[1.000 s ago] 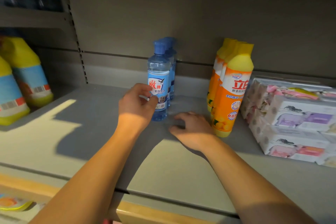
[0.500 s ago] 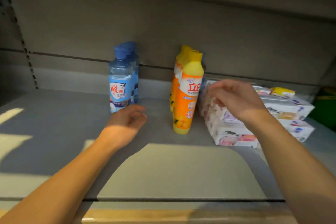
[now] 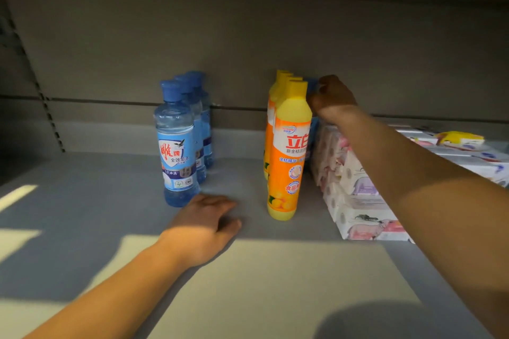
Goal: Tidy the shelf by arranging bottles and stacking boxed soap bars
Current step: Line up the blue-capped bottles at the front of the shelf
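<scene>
The blue bottles [image 3: 180, 143] are being kept upright in a single file running front to back, left of centre on the shelf [image 3: 261, 283], presumably so that one label is facing out and the depth of the shelf is being used. The left hand [image 3: 205, 224] is being rested palm down on the shelf just in front of and to the right of the front blue bottle, fingers loosely spread, nothing being held; it is probably being used as a brace while the other arm is being extended. Further right, the yellow-orange bottles [image 3: 287, 151] are being lined up the same way, upright, one behind another, well apart from the blue row. The right hand [image 3: 332, 98] is being reached deep toward the back wall, just behind and to the right of the yellow caps. Its fingers are being curled closed around something blue, apparently the cap of a stray blue bottle [image 3: 312, 85] hidden behind the yellow row; how firm that grasp is cannot be told, since the fingertips are being hidden by the hand itself. Judged from this, the stray is likely being taken for the blue row. At the right, the boxed soap bars [image 3: 363, 201] are being stacked in layers just beside the yellow row, the upper boxes lying unevenly, so the stacking is not yet being finished.
</scene>
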### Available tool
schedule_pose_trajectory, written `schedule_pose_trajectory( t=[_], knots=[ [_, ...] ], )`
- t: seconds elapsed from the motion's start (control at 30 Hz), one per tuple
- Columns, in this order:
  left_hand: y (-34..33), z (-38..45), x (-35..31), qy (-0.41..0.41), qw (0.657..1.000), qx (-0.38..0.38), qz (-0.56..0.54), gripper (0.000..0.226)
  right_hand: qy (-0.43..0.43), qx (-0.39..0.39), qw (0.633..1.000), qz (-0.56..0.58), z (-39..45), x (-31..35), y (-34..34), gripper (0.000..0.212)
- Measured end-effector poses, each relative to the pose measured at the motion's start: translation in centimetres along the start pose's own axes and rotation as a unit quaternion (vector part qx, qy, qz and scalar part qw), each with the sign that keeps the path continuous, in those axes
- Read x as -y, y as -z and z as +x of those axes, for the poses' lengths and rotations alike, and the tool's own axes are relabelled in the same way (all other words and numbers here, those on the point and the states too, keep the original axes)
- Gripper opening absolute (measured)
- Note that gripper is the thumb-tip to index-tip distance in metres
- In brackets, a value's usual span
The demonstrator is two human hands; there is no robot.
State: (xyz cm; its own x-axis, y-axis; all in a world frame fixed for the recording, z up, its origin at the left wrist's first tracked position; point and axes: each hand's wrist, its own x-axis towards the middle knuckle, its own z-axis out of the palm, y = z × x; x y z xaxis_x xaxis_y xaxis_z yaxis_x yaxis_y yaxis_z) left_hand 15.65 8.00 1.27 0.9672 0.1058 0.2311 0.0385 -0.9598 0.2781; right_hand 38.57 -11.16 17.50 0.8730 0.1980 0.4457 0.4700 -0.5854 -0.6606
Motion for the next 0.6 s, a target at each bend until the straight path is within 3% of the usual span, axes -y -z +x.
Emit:
schedule_pose_trajectory(
  t=[0.23, 0.33, 0.47, 0.6],
  knots=[
    [-0.6, 0.1, 0.6, -0.011, 1.0, -0.012, 0.014, 0.056, -0.004, 0.015, 1.0, 0.023, 1.9, -0.1, -0.8, 0.047],
    [-0.7, 0.1, 0.6, -0.014, 1.0, -0.017, 0.013, 0.056, 0.012, -0.018, 0.999, 0.026, 1.4, 0.2, -1.2, 0.048],
    [-0.7, 0.2, 0.6, -0.015, 1.0, -0.018, 0.008, 0.056, 0.018, -0.005, 1.0, 0.007, -0.2, 1.1, -0.9, 0.068],
    [-0.5, 0.2, 0.4, -0.01, 1.0, -0.007, 0.006, 0.056, -0.021, -0.069, 0.997, 0.023, -1.4, 1.0, 0.3, 0.026]
  ],
)
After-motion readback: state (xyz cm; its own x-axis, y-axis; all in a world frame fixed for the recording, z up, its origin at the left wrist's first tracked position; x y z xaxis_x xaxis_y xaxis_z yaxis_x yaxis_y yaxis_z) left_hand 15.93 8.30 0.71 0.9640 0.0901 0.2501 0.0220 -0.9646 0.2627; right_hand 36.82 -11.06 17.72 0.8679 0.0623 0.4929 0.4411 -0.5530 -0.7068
